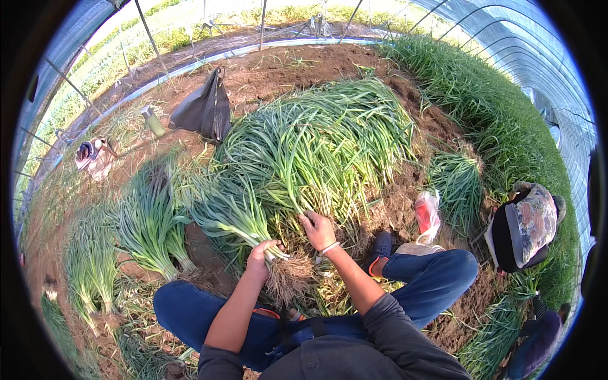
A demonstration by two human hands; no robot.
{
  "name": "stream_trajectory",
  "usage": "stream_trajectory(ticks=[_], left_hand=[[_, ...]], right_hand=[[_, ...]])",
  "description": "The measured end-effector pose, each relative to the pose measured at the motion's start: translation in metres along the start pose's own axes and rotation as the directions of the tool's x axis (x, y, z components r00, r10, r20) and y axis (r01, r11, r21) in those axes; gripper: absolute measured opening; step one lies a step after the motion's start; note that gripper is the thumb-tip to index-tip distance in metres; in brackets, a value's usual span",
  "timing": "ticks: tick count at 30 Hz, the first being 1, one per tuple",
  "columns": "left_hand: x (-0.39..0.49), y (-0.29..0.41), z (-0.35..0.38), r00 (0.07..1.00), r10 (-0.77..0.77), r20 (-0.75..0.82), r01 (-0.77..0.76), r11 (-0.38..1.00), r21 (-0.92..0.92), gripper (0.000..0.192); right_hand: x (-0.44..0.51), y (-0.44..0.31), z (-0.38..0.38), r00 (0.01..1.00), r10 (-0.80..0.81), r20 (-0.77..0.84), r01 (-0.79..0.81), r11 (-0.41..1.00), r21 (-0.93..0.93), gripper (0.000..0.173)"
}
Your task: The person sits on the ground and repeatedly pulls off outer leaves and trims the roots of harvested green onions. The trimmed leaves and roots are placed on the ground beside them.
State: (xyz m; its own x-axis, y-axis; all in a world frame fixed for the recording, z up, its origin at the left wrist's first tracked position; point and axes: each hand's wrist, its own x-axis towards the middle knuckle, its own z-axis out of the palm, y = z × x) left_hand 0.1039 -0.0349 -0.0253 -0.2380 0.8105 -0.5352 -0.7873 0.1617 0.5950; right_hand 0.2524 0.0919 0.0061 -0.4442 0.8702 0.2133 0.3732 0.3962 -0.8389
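Note:
My left hand (264,258) is closed round the pale stems of a bunch of long-leaved green plants (246,219), possibly leeks or garlic greens. The bunch's brown, tangled roots (289,278) hang below and to the right of that hand. With thumb and fingers, my right hand (319,231) pinches the lower end of a single green stalk (293,192) at the near edge of a large heap of the same plants (323,137). The two hands are apart. A white band circles my right wrist.
Bundles of plants (152,218) lie to the left. A dark bag (205,107), a bottle (153,122) and a pinkish bag (97,159) are on the soil farther off. A red and white plastic bag (427,214) lies right. Two people (529,228) work at the right edge, beside standing plants (479,104).

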Motion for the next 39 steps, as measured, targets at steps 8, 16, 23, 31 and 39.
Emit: stream_trajectory(ticks=[8,16,23,31,39], left_hand=[[-0.012,0.007,-0.005,0.997,-0.078,0.014,0.078,0.996,-0.053,0.029],[-0.011,0.003,-0.004,0.989,-0.142,-0.038,0.138,0.987,-0.084,0.020],[-0.010,0.003,-0.004,0.994,-0.108,-0.034,0.107,0.994,-0.016,0.020],[-0.012,0.023,-0.002,0.987,0.108,-0.115,-0.097,0.991,0.092,0.021],[-0.005,0.017,-0.014,0.996,0.077,-0.055,-0.072,0.993,0.092,0.025]], right_hand=[[-0.048,-0.016,-0.006,0.867,-0.194,0.459,0.308,0.933,-0.188,0.021],[-0.047,-0.025,0.006,0.889,-0.337,0.310,0.429,0.850,-0.305,0.022],[-0.051,-0.012,0.004,0.883,-0.229,0.410,0.356,0.896,-0.266,0.018],[-0.058,0.069,-0.076,0.794,0.570,0.210,-0.317,0.684,-0.657,0.022],[-0.046,-0.003,-0.050,0.873,-0.095,0.479,0.067,0.995,0.075,0.043]])
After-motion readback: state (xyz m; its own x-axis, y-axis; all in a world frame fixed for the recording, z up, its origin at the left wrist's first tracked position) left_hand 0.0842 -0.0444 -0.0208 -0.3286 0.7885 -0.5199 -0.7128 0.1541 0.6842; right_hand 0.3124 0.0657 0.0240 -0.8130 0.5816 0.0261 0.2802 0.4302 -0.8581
